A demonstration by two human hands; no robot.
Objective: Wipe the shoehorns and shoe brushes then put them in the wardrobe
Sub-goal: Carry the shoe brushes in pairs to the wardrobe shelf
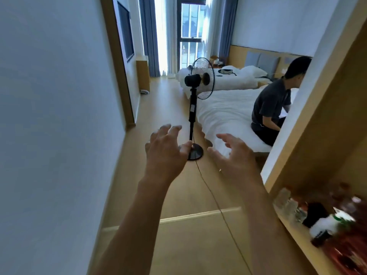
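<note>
Head view, tilted, down a hallway into a bedroom. Left hand [165,149] out in front, fingers spread and loosely bent, holding nothing. Right hand [234,153] just beside it — same story, fingers apart, thumb out, nothing held. Both raised in the air over the wooden floor [178,245], apart from each other, touching nothing.

Beyond the hands, a black fan [198,84] upright on its round base, its cord [214,195] trailing back along the floor between the forearms. Past the fan, two white beds [224,110], a person in a dark shirt [274,104] seated on the edge of the nearer one. Window [190,26] with blue curtains at the far end.

At right, a wooden shelf [294,225] — bottles and a dark-and-white item on it, too blurred to name. Shoehorns and brushes: cannot tell where from this view; wardrobe not clearly made out either.
</note>
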